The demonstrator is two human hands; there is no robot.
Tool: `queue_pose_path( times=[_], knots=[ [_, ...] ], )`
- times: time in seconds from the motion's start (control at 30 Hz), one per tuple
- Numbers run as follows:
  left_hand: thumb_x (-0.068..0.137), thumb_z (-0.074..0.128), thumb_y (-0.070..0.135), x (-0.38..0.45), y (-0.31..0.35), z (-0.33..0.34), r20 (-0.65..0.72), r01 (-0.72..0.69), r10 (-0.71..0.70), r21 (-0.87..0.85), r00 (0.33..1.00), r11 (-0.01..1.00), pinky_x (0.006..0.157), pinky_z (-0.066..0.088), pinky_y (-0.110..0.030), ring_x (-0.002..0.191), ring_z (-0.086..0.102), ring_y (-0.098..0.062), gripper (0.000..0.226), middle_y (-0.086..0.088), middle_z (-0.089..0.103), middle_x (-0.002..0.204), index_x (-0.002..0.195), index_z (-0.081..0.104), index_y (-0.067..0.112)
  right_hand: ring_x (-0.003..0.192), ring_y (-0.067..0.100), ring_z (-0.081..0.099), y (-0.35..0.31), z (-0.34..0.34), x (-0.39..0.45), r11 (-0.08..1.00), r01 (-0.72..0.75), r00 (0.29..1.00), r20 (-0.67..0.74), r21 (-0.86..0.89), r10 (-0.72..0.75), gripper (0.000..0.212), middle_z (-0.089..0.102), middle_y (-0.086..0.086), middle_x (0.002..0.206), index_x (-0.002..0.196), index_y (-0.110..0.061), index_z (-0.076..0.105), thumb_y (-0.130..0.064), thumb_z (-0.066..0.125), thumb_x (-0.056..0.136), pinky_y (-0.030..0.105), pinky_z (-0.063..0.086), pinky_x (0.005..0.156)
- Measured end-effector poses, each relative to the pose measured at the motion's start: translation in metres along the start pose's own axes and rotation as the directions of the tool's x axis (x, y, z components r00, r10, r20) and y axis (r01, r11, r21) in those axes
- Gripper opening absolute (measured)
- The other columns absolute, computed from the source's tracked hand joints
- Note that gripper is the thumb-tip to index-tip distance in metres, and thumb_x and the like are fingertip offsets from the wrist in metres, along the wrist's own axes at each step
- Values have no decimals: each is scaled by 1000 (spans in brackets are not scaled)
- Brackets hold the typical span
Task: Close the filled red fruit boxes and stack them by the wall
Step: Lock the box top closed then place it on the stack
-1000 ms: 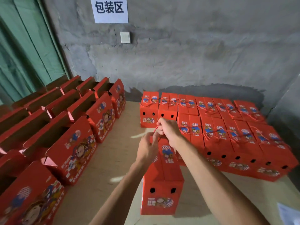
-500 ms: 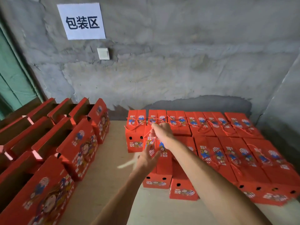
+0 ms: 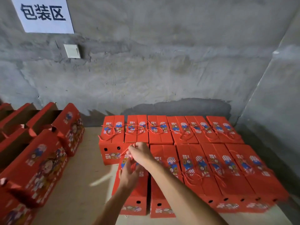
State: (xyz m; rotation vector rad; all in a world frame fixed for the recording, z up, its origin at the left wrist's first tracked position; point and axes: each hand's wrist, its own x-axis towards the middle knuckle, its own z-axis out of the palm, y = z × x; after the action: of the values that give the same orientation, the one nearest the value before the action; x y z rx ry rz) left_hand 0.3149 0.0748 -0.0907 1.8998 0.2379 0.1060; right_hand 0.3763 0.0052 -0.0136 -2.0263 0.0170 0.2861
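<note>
A closed red fruit box [image 3: 134,198] lies at the left end of the front row of closed boxes [image 3: 227,172]. My right hand [image 3: 140,153] is above its far end and pinches its red rope handle [image 3: 125,150]. My left hand [image 3: 129,174] hovers over the box top with fingers spread, close to the rope. A back row of closed boxes [image 3: 170,130] sits against the grey wall [image 3: 162,70].
Several open red boxes [image 3: 40,153] with raised lids stand in rows on the left. Bare wooden surface [image 3: 84,176] runs between them and the closed boxes. A white sign [image 3: 43,14] and a switch [image 3: 72,51] are on the wall. A side wall [image 3: 276,111] bounds the right.
The box carried by its rope has moved forward and down into the front row beside the other closed boxes. My left hand has slid from its side to above its top.
</note>
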Motion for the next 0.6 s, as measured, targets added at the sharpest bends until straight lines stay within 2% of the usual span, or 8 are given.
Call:
queue_pose_path(
  times=[0.03,0.1,0.17,0.27,0.33,0.4,0.43,0.6],
  knots=[
    [95,61,26,-4,7,-1,-15,-37,36,-73,999,997,99,48,-46,111,65,-23,22,5,72,106,116,63,20,66,19,60,-2,-5,-7,999,10,1000,-23,-50,-12,28,73,11,82,88,2,67,-24,54,90,31,49,60],
    [98,57,8,-15,25,-4,-46,-70,68,-40,997,997,79,50,-39,105,66,-33,17,-4,71,103,113,64,13,57,16,50,-7,-18,-28,989,9,998,-67,-146,-19,23,59,3,71,77,-9,55,-26,56,93,25,39,47],
    [96,58,10,-31,40,-6,-81,-67,71,54,994,996,87,50,-43,112,62,-35,25,-12,68,113,120,62,6,58,19,54,-7,-31,-53,971,14,995,-88,-238,-36,29,60,4,71,73,-10,53,-29,56,95,30,44,48],
    [99,62,17,-67,55,-13,-149,-77,101,159,984,984,110,41,-45,131,53,-33,40,-17,61,136,135,59,0,82,26,72,-3,-47,-94,956,60,993,-84,-286,-88,32,76,9,92,92,-4,73,-31,56,97,39,58,75],
    [97,64,13,-105,62,-21,-157,-183,214,191,964,964,105,44,-38,127,57,-27,36,-7,65,132,132,64,6,89,22,72,3,-45,-122,965,99,990,-72,-244,-120,27,77,2,99,100,-12,76,-31,58,96,34,57,77],
    [92,64,6,-145,63,-34,-140,-255,273,130,952,958,86,48,-24,106,66,-15,29,12,71,109,117,70,20,100,17,70,9,-28,-146,969,150,987,-32,-194,-159,23,77,1,106,101,-11,77,-27,61,96,30,54,82],
    [91,63,4,-163,59,-43,-142,-257,270,104,952,961,81,48,-20,100,67,-9,29,15,71,101,112,71,23,103,17,70,12,-14,-157,974,169,985,-16,-152,-173,22,77,4,106,99,-8,77,-24,63,95,30,54,84],
    [93,63,15,-236,7,-130,-312,-71,83,49,946,996,89,58,-33,95,70,0,23,9,76,102,111,74,24,91,17,73,11,100,-208,975,223,966,134,3,-221,16,78,2,94,99,-11,77,-23,68,93,30,55,84]
  ],
)
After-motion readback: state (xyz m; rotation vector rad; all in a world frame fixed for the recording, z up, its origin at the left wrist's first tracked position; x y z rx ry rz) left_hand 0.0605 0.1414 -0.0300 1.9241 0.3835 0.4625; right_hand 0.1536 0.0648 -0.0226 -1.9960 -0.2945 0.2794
